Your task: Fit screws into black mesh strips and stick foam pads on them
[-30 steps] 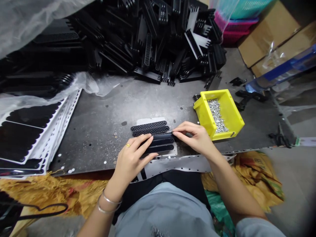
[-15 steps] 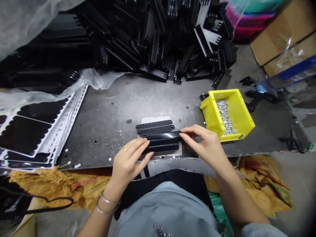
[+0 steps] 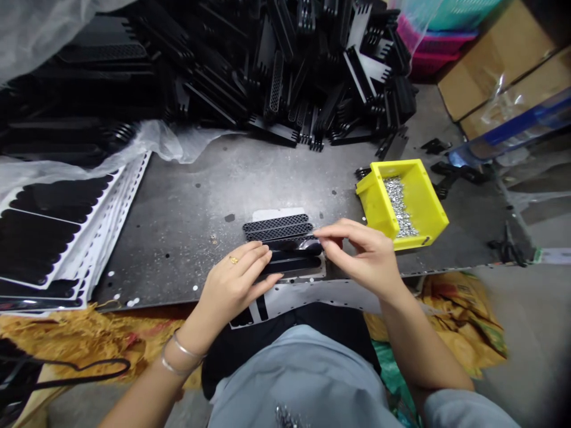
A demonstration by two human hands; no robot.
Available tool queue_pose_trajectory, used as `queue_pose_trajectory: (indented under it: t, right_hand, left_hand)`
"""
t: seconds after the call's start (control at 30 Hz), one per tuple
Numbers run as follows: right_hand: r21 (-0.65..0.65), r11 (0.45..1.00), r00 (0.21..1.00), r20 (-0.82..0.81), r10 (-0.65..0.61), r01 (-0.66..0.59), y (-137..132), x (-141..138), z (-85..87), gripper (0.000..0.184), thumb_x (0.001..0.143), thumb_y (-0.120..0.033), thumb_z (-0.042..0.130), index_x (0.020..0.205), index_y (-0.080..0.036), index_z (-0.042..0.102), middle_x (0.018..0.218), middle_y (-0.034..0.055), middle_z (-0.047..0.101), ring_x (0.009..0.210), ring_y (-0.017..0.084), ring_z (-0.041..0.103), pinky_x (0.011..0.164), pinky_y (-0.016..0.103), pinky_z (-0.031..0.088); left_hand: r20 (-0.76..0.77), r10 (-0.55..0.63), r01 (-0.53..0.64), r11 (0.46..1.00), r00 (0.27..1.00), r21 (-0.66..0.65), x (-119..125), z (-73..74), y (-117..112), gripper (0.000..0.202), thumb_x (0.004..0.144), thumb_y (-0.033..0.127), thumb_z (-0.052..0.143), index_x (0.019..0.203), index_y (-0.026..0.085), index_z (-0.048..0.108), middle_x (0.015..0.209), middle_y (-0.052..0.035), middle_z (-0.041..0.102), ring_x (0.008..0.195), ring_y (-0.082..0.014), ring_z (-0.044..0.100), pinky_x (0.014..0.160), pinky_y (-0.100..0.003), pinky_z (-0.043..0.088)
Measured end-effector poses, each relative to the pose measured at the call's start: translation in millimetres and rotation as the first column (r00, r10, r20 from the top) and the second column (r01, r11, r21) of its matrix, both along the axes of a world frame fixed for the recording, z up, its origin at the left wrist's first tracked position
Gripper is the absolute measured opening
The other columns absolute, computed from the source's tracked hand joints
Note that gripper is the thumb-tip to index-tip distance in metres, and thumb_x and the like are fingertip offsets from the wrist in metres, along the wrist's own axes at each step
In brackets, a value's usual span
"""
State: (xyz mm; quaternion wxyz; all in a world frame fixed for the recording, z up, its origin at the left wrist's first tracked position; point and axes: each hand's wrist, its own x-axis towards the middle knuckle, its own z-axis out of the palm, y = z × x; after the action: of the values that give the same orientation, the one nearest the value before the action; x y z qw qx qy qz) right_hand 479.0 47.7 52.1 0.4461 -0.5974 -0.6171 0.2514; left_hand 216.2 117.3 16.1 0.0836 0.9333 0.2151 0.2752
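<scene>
Several smooth black strips (image 3: 294, 257) lie side by side on a pale backing sheet (image 3: 285, 214), with two black mesh strips (image 3: 275, 227) just above them. My left hand (image 3: 236, 274) lies across the smooth strips, fingers together and pressing on them. My right hand (image 3: 361, 255) pinches the right end of the top smooth strip between thumb and forefinger. Its fingertips hide that end. A yellow plastic bin (image 3: 404, 199) of small silver screws (image 3: 397, 205) stands to the right of my right hand, not touching it.
The hands work on a scuffed dark metal plate (image 3: 187, 220). A heap of black slotted parts (image 3: 285, 71) rises behind it. Sheets of black pads on white backing (image 3: 40, 249) lie at the left, and cardboard boxes (image 3: 495, 71) stand at the far right.
My right fingers have curled tighter over the strip's end and shifted slightly left. My left hand stays on the strips. The whole view has shifted slightly with my head.
</scene>
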Motion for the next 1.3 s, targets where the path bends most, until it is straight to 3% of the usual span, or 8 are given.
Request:
queue_pose_trajectory:
  t: [0.1, 0.33, 0.73, 0.87, 0.97, 1.1, 1.2, 1.3]
  right_hand:
    - [0.100, 0.994, 0.993, 0.114, 0.038, -0.050, 5.2, 6.2, -5.6, 0.023, 0.098, -0.014, 0.060, 0.111, -0.025, 0.075, 0.084, 0.0002, 0.070, 0.071, 0.013, 0.059, 0.069, 0.030, 0.050]
    - [0.154, 0.983, 0.978, 0.196, 0.067, -0.098, 7.6, 16.8, -41.1, 0.024, 0.101, -0.012, 0.058, 0.115, -0.025, 0.071, 0.090, 0.0028, 0.072, 0.080, 0.016, 0.063, 0.076, 0.035, 0.053]
    - [0.180, 0.979, 0.971, 0.234, 0.054, -0.097, 9.0, 15.5, -45.2, 0.023, 0.102, -0.012, 0.055, 0.116, -0.025, 0.068, 0.092, 0.0038, 0.072, 0.082, 0.018, 0.064, 0.078, 0.037, 0.053]
    - [0.089, 0.990, 0.959, 0.271, 0.080, -0.108, 9.2, 19.0, -42.2, 0.022, 0.103, -0.015, 0.053, 0.118, -0.023, 0.067, 0.088, 0.0028, 0.068, 0.080, 0.017, 0.061, 0.077, 0.035, 0.051]
    - [0.019, 1.000, 0.907, 0.422, -0.003, -0.006, 7.2, 21.9, -32.7, 0.021, 0.102, -0.025, 0.059, 0.122, -0.020, 0.064, 0.085, 0.0036, 0.063, 0.079, 0.021, 0.058, 0.074, 0.037, 0.047]
    - [0.159, 0.985, 0.803, 0.578, -0.146, 0.065, -11.8, 6.3, -10.5, 0.018, 0.099, -0.023, 0.064, 0.118, -0.022, 0.065, 0.097, 0.0081, 0.069, 0.089, 0.025, 0.062, 0.078, 0.040, 0.043]
    - [0.181, 0.976, 0.890, 0.455, 0.026, -0.121, -37.3, -20.1, 0.8, 0.021, 0.096, -0.015, 0.067, 0.116, -0.023, 0.064, 0.097, 0.0042, 0.074, 0.092, 0.021, 0.067, 0.084, 0.038, 0.045]
    - [0.122, 0.967, 0.927, 0.335, 0.170, -0.222, -56.8, -43.9, -1.5, 0.017, 0.097, -0.015, 0.067, 0.113, -0.020, 0.065, 0.093, 0.0029, 0.075, 0.086, 0.018, 0.067, 0.078, 0.036, 0.045]
  left_hand:
    - [-0.014, -0.021, 0.021, 1.000, 1.000, 0.010, 1.2, 3.3, 2.6, 0.031, 0.093, 0.032, 0.077, 0.113, 0.011, 0.067, 0.106, -0.0132, 0.077, 0.108, -0.0288, 0.075, 0.098, -0.043, 0.065]
    - [-0.011, -0.018, 0.018, 1.000, 1.000, 0.005, 5.1, 7.1, 4.4, 0.028, 0.093, 0.030, 0.077, 0.111, 0.012, 0.066, 0.100, -0.0109, 0.076, 0.101, -0.0266, 0.075, 0.093, -0.041, 0.067]
    - [-0.025, -0.027, 0.026, 0.999, 0.999, -0.034, 3.0, 10.2, 4.8, 0.028, 0.091, 0.029, 0.078, 0.112, 0.014, 0.066, 0.101, -0.0095, 0.077, 0.103, -0.0267, 0.075, 0.093, -0.041, 0.067]
    - [-0.012, -0.023, 0.023, 0.999, 1.000, -0.037, 3.3, 6.9, 4.9, 0.030, 0.090, 0.029, 0.080, 0.111, 0.013, 0.067, 0.101, -0.0106, 0.077, 0.104, -0.0268, 0.075, 0.094, -0.041, 0.066]
    - [0.002, -0.020, 0.020, 0.998, 1.000, -0.055, 4.3, 3.3, 4.1, 0.031, 0.090, 0.029, 0.080, 0.113, 0.012, 0.067, 0.103, -0.0110, 0.077, 0.106, -0.0269, 0.074, 0.096, -0.041, 0.065]
    - [0.046, 0.013, -0.006, 0.987, 0.999, -0.160, -3.5, 8.3, -2.5, 0.037, 0.090, 0.031, 0.080, 0.120, 0.015, 0.066, 0.114, -0.0119, 0.075, 0.112, -0.0264, 0.071, 0.100, -0.041, 0.061]
    - [0.085, 0.210, -0.176, 0.938, 0.974, -0.298, -23.5, 16.4, -13.9, 0.024, 0.093, 0.030, 0.076, 0.112, 0.019, 0.068, 0.113, -0.0098, 0.073, 0.106, -0.0238, 0.070, 0.096, -0.039, 0.057]
    - [-0.062, 0.324, -0.322, 0.869, 0.944, -0.376, -44.7, 16.9, -30.3, 0.017, 0.092, 0.035, 0.075, 0.100, 0.022, 0.069, 0.098, -0.0054, 0.071, 0.096, -0.0238, 0.066, 0.090, -0.040, 0.051]
